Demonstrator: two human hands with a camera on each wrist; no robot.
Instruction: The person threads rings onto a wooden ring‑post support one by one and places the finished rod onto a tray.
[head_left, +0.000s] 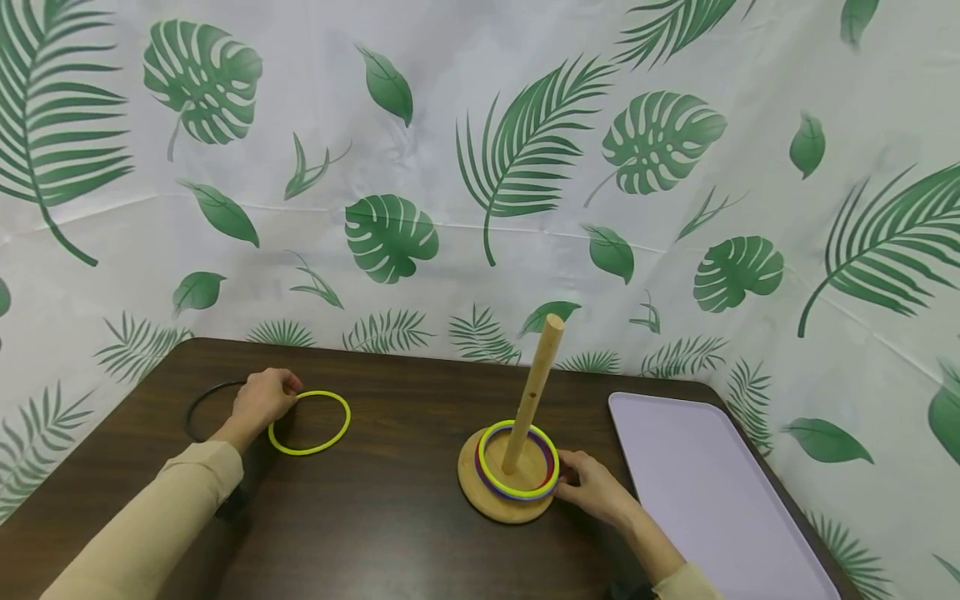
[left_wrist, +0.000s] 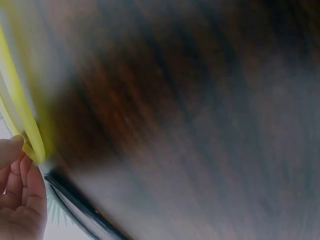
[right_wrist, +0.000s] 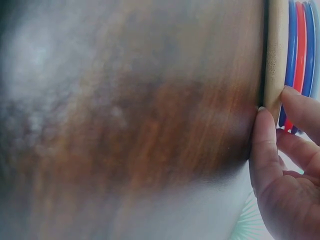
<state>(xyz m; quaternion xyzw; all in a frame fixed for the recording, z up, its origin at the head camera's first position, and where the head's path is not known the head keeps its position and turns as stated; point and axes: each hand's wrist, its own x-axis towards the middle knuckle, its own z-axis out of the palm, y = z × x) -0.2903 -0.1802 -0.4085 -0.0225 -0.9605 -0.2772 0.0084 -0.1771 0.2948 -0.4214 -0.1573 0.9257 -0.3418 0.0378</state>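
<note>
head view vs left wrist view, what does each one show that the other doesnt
Only the head view shows the right hand holding the wooden base, the peg with stacked rings around it, the lilac tray and the leaf backdrop. Only the left wrist view shows close up the fingertips pinching the yellow ring's edge, though blurred. Both share the left hand, the yellow ring, the black ring beside it and the dark table.
</note>
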